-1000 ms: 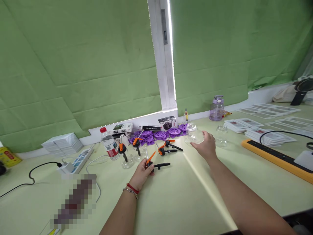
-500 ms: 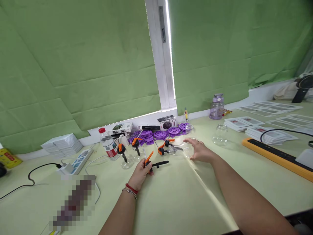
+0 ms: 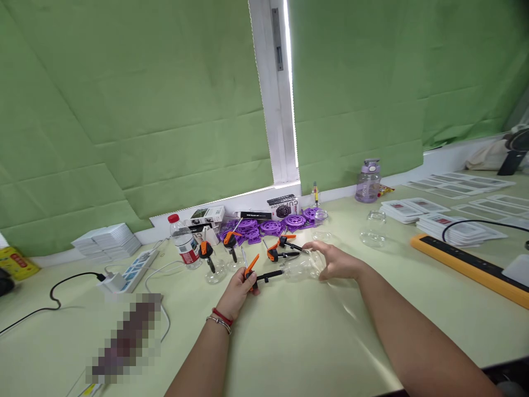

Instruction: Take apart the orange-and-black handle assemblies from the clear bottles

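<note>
My left hand (image 3: 243,281) is closed around an orange-and-black trigger spray head (image 3: 251,271), whose black tube (image 3: 270,275) points right. My right hand (image 3: 334,259) grips a clear bottle (image 3: 303,269) lying on its side, its mouth at the tip of that tube; whether the tip is inside, I cannot tell. Just behind lie two more orange-and-black spray heads (image 3: 273,253), also with black tubes. Left of them, two clear bottles (image 3: 215,274) stand with similar heads on top.
Purple plastic parts (image 3: 270,227) and small boxes (image 3: 285,207) line the back. A red-capped bottle (image 3: 184,242) stands at left, beside a power strip (image 3: 138,270). To the right are a clear jar (image 3: 373,231), a lilac bottle (image 3: 367,182), stacked cards (image 3: 413,207) and an orange-black bar (image 3: 467,270).
My right hand has brought the clear bottle nearer and lower, so its mouth now meets the tube tip. My left hand has stayed almost still with the spray head.
</note>
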Demonstrator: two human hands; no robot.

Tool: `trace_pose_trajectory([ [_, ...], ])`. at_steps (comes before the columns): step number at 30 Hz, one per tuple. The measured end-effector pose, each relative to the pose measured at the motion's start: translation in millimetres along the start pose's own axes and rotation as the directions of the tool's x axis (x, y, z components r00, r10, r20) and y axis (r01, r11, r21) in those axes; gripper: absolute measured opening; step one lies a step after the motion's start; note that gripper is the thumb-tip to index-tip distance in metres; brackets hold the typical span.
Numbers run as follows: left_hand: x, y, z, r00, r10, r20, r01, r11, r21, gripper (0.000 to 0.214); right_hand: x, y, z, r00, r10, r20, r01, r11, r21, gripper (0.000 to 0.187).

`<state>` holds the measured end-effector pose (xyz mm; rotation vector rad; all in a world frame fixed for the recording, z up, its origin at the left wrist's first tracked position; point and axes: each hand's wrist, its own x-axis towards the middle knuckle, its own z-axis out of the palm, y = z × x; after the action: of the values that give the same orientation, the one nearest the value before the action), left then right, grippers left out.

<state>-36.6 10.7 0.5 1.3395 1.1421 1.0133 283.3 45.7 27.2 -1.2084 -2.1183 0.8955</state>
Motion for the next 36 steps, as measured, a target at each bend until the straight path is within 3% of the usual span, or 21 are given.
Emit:
trace_pose_trajectory([
  [6,-0.2,-0.7,0.3,1.0,0.01,0.003,-0.01,1.0,-0.001,0.033,2.8,-2.8,9.0,0.999,-0.012,0.035,0.012,1.0,0.016,0.076],
  [20,0.2,0.7,0.5,1.0,-0.003,0.026,0.002,0.999,0.034,0.038,14.9,-9.6,36.1,0.984,-0.175,0.021,0.175,0.984,0.014,0.087],
  [36,-3.0,6.7,6.3,1.0,-0.011,0.023,0.01,1.0,0.015,0.038,21.6,-14.0,48.7,0.969,-0.247,-0.009,0.246,0.968,-0.057,0.089],
])
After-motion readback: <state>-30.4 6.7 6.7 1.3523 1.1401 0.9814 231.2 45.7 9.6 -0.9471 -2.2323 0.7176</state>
